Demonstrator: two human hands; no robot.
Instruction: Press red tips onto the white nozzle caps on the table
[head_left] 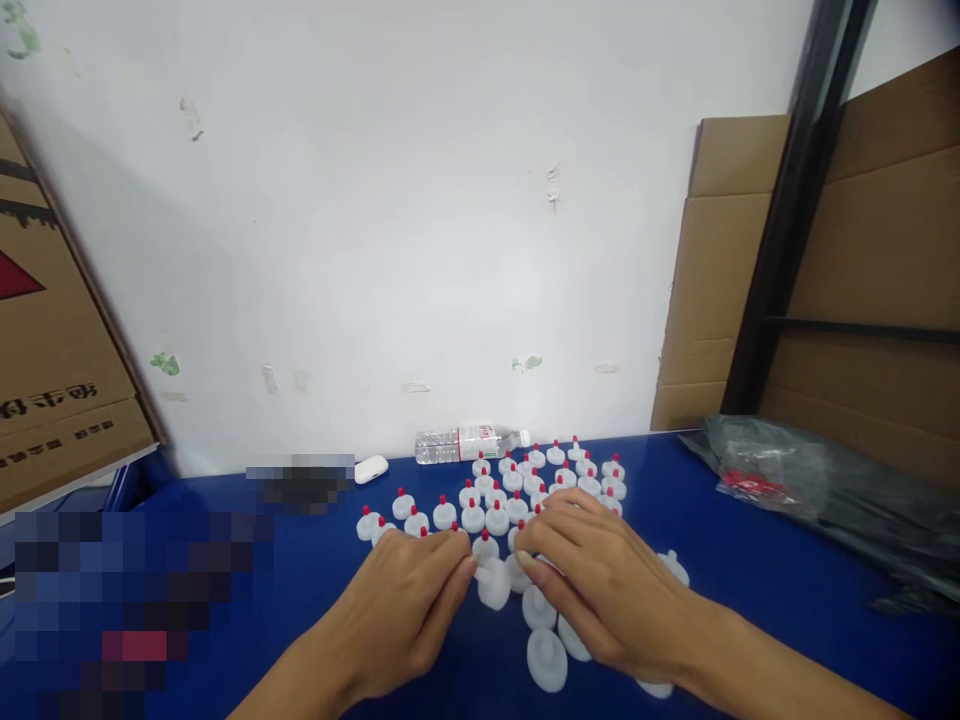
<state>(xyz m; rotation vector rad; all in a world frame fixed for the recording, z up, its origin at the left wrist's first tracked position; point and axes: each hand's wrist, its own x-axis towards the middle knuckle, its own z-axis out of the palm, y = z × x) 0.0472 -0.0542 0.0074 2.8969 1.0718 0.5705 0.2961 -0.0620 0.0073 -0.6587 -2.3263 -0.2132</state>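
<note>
At the left edge, a printed cardboard box point(60, 330) stands beside the blue desk point(300, 590). A white case point(371, 469) lies near the wall.

The left hand point(401, 605) is above the desk, thumb and forefinger closed together at the spout end of a white cap point(494, 584). This narrow end appears to serve as the grip, leaving the wide end exposed.

The red-tipped caps point(444, 514) stand in loose rows behind the hands, wide end down, long axis upright, red tips up. The flat base probably keeps them steady.

The white cap is between the two hands, tilted. Its long axis runs sideways: spout toward the left fingers, wide end toward the right and downward.

A clear bottle point(474, 444) lies on its side along the wall, neck to the right.

The bare caps point(547, 660) lie at the front, close to the right hand point(611, 585), presumably for short reach. Its fingers are bent, tips near the thumb; whether they hold anything cannot be told.

At the far right, a clear bag point(780, 494) contains red pieces point(752, 485)
</note>
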